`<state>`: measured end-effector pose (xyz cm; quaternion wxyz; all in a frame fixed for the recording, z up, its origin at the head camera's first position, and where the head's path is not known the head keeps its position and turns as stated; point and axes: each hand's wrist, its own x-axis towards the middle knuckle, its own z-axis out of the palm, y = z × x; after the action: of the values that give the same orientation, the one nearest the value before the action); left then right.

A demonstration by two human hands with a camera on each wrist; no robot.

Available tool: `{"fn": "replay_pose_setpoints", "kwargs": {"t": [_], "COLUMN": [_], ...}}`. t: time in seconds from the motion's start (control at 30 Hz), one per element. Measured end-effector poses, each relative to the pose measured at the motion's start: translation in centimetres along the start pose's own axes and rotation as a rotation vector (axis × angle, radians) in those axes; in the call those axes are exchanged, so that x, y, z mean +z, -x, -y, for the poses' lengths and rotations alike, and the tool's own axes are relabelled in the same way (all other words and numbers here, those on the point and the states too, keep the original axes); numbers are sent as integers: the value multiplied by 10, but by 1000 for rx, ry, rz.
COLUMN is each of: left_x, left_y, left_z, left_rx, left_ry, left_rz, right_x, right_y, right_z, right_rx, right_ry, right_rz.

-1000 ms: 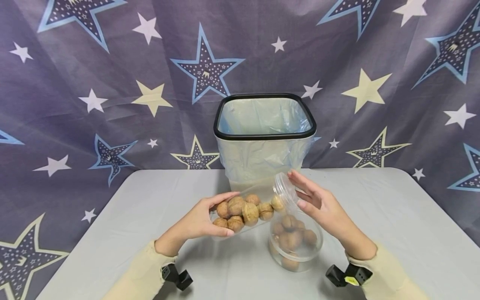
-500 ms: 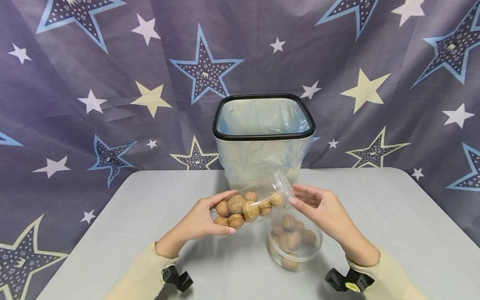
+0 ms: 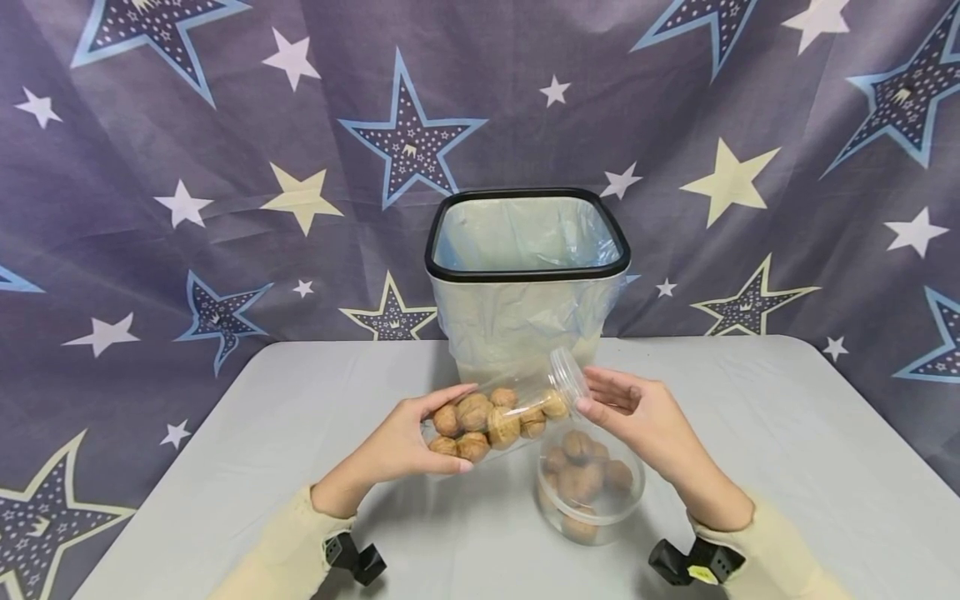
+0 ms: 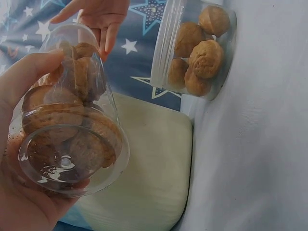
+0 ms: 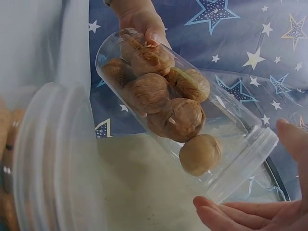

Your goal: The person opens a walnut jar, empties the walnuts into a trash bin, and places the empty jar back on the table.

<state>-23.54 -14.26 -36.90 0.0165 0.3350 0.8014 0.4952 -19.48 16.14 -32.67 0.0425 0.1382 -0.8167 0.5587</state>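
Observation:
My left hand (image 3: 405, 437) grips a clear plastic jar (image 3: 536, 387) near its base, thumb on one side and fingers on the other. The jar lies tilted in the air, its ridged end raised to the right, with several walnuts (image 5: 185, 119) inside. Whether a clear lid covers that end, I cannot tell. My right hand (image 3: 641, 417) is at the ridged end, thumb and fingers spread on either side of it, close to or touching the rim. Below stands a second, wider clear jar (image 3: 630, 508), also holding several walnuts (image 4: 206, 58).
Behind the jars stands a bin (image 3: 525, 321) with a black rim and a bluish bag lining it. All of this is on a pale grey table (image 3: 300, 417). A star-patterned curtain (image 3: 247, 267) hangs at the back.
My right hand has come down from above the tilted jar's ridged end to beside it, its fingers drawing closer together. The tilted jar has shifted only slightly. The wider jar has stayed put.

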Motion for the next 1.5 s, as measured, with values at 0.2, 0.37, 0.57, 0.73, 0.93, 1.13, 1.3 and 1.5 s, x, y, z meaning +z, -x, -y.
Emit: {"fn": "replay_pose_setpoints", "kwargs": {"t": [0.2,0.37,0.57,0.73,0.93,1.13,1.3,1.5], "left_x": [0,0,-1,0,0,-1,-2,-2], "left_y": [0,1,0,1,1,1,1,1], "left_z": [-2,-3,-3,-3,-2,0,0,0], "left_rx": [11,12,4,8,31,50,66,52], "left_ry": [10,31,42,61,92,122,113,111], "left_rz": [11,14,21,38,59,79,72,61], "right_x": [3,6,7,7,7,7,6,4], "right_y": [1,0,0,0,0,-1,-2,-2], "right_z": [-2,-4,-4,-5,-6,-10,-11,-10], "right_rx": [-48,-92,-137,-159,-191,-265,-356,-393], "right_ry": [-44,-115,-180,-217,-289,-338,-400,-425], "right_rz": [-18,-22,-22,-5,19,44,52,55]}}
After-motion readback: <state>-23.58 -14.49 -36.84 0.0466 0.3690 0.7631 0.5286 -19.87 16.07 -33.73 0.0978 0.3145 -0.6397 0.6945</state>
